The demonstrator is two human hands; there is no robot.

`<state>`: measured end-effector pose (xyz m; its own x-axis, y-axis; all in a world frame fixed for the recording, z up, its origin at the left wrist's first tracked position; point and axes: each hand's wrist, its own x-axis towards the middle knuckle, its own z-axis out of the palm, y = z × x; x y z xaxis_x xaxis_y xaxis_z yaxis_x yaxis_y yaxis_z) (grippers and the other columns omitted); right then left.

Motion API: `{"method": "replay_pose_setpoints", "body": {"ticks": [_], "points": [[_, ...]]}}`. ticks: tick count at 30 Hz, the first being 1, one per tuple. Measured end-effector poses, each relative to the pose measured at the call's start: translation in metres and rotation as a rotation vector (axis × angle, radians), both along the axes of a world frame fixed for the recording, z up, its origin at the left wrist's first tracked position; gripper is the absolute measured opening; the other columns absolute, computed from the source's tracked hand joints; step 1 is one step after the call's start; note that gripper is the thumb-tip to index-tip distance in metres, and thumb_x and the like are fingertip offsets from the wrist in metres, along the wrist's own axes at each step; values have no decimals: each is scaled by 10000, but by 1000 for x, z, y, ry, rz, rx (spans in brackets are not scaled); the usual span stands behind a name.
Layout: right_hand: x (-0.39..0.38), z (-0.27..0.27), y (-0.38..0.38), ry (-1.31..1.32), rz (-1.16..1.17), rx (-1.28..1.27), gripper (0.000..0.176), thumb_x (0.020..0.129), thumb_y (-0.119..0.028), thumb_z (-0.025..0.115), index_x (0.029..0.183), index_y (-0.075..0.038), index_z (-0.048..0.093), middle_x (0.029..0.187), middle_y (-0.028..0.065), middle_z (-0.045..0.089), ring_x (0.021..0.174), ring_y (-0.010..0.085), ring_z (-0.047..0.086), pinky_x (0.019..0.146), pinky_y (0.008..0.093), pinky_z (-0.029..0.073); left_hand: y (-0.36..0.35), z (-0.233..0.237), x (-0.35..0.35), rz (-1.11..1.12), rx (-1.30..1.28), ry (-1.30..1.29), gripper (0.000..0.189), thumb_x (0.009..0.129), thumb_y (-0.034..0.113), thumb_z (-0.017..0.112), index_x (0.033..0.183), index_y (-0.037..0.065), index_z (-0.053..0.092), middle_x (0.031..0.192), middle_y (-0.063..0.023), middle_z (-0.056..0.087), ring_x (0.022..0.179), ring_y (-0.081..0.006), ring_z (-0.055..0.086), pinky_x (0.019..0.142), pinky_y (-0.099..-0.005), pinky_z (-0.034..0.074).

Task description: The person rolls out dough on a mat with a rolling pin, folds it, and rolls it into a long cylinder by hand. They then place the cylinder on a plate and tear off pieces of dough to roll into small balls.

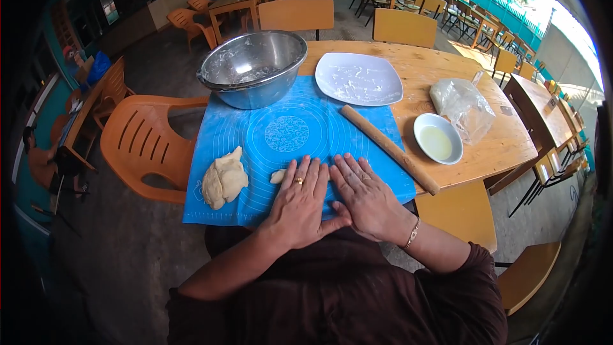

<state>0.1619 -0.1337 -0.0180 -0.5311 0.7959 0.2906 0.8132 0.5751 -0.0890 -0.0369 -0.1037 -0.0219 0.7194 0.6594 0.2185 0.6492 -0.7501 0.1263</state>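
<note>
My left hand (299,201) and my right hand (364,198) lie flat, side by side, fingers stretched forward. Under them is a small roll of dough (277,176); only its left end shows clearly, the rest being covered by my fingers. Both rest over a blue silicone baking mat (255,131) printed with white circles. To the left of my left hand sits a larger lump of dough (225,179). A wooden rolling pin (389,148) lies slantwise beyond my right hand, partly off the mat.
A steel mixing bowl (255,92) stands at the mat's back left, beside a floury white plate (359,78). On the wooden table (460,166) to the right are a small bowl of yellowish liquid (438,140) and a plastic bag (463,107). An orange chair (150,140) adjoins the left edge.
</note>
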Motion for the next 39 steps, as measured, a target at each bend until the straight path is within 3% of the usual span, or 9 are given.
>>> {"method": "replay_pose_setpoints", "body": {"ticks": [8,13,16,17,23,27,30,34,39], "points": [[0,-14,42,3,-51,107,593,1013,-312,446,1429,110,407,1512,280,395,1444,409,334,1203,497,239,43,-2,17,46,33,-33,989,954,694,361,1473,-144,290,1544,-349,273,1481,-468,196,1217,-552,108],[-1,-24,82,98,-124,90,514,995,-264,464,1384,71,483,1443,287,481,1391,407,423,1180,487,293,75,0,31,352,-162,-78,737,1021,489,400,1478,-87,343,1552,-305,308,1480,-450,222,1222,-536,118],[2,-16,57,138,-67,66,438,956,-188,505,1314,60,549,1396,268,535,1372,394,455,1163,489,328,46,6,11,217,-132,41,604,1022,360,459,1442,-71,404,1534,-303,339,1475,-444,242,1221,-533,141],[4,-14,46,158,-43,166,372,907,-118,542,1246,24,606,1291,210,621,1272,364,554,1098,456,413,34,2,-1,150,-21,-84,453,984,194,526,1358,-61,494,1428,-280,474,1370,-438,415,1161,-516,294],[14,17,21,211,-5,-6,264,825,-15,622,1073,-61,699,1083,106,671,949,284,641,861,393,523,22,22,-28,151,-83,-175,272,841,-13,647,1113,-15,664,1015,-162,623,1007,-352,611,873,-453,495],[10,34,50,222,-41,70,209,837,-64,572,1001,-64,702,1026,118,651,975,302,620,895,412,495,52,37,-24,146,121,-366,258,825,-5,673,1081,9,691,987,-144,628,992,-343,617,877,-438,500],[10,32,84,221,-64,247,207,825,-79,592,997,-65,706,1011,124,659,973,311,630,884,420,498,80,33,-24,260,137,-224,286,831,-24,664,1115,2,687,1089,-173,651,1056,-345,617,907,-442,495],[6,36,112,203,-58,-122,235,866,-78,633,1085,-20,697,1091,186,677,1053,391,616,913,427,508,88,50,-16,398,-107,-24,262,909,44,610,1156,-12,678,1211,-195,645,1133,-361,604,974,-452,480],[-20,17,140,284,-3,-54,367,998,-253,465,1235,-15,612,1318,251,588,1276,445,513,1132,471,367,129,49,13,413,-131,-420,576,1072,404,272,1328,-22,563,1401,-291,509,1374,-447,407,1156,-503,310]]}}
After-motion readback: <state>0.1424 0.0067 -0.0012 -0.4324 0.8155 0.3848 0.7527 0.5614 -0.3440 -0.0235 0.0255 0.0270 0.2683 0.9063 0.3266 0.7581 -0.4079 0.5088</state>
